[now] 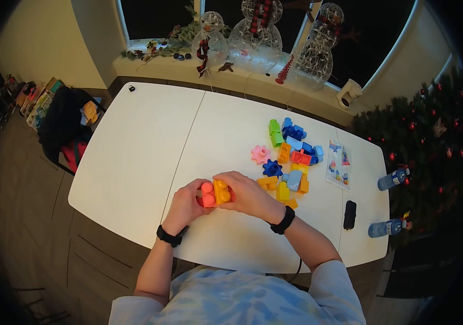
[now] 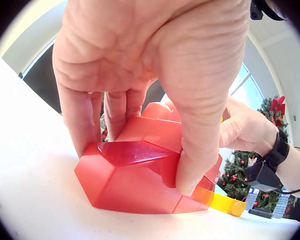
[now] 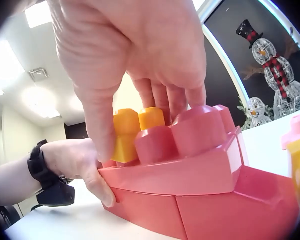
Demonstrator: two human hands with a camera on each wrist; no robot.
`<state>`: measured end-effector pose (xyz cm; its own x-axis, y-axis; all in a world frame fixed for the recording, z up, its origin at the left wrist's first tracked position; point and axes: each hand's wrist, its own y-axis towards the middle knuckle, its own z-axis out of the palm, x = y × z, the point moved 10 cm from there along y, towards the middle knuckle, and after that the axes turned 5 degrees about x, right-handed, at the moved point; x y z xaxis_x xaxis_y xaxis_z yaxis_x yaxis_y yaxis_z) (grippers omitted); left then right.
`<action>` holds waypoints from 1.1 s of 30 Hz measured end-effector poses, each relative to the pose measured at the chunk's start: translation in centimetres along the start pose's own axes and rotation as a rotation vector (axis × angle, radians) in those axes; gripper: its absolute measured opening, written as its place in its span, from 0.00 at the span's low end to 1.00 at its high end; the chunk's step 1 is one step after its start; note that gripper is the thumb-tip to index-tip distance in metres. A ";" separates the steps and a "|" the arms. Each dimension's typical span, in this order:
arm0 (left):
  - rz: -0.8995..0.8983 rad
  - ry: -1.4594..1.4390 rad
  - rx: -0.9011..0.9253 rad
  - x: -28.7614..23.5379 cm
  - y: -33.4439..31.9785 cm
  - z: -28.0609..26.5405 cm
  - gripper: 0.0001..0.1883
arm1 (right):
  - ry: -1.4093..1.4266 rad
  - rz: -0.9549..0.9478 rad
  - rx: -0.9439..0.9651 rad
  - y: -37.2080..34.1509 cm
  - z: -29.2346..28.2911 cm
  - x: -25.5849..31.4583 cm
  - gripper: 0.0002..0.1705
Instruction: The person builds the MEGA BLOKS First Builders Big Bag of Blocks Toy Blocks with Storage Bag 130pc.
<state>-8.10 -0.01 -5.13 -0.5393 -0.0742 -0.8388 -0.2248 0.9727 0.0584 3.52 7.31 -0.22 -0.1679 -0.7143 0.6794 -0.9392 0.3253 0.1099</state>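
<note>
Blocks in red (image 2: 145,155) sat gripped by the left hand (image 1: 185,205); at their three o'clock, the right hand (image 1: 249,195) pinched a yellow block (image 1: 222,193). Loose pieces (image 1: 284,153) lay toward two o'clock.

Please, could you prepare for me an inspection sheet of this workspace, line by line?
Surface: white table, with seams across it.
Job's things: red blocks and a yellow block between the hands; whether fully joined, cannot tell.
Clutter: loose coloured blocks, a picture sheet, a dark case and two bottles, all toward the head view's right.
Hands: left hand grips the red blocks; right hand holds the yellow block.
Cables: dark cable at the table's near edge, beside the right forearm.
Surroundings: wire snowmen by the windows; decorated tree beyond the bottles.
</note>
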 end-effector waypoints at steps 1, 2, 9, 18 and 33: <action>-0.005 -0.007 -0.001 -0.1 -0.1 0.0 0.31 | 0.001 0.000 0.001 0.1 0.0 0.0 0.38; -0.011 -0.014 -0.003 -0.1 -0.1 -0.1 0.31 | -0.001 0.010 0.021 0.3 0.2 0.0 0.37; -0.008 0.011 0.004 -0.1 0.0 0.1 0.31 | -0.013 0.023 0.075 0.9 0.6 -0.4 0.38; -0.036 -0.061 -0.010 0.0 0.0 0.1 0.31 | 0.112 -0.020 -0.136 -0.8 -6.0 -0.3 0.38; 0.026 0.001 -0.022 -0.4 0.0 -0.3 0.31 | -0.621 0.199 0.017 -5.6 -2.5 -8.7 0.27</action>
<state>-8.10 -0.05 -4.67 -0.5459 -0.0496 -0.8364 -0.2284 0.9693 0.0916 11.00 13.23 -4.88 -0.4761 -0.8682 0.1398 -0.8760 0.4821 0.0107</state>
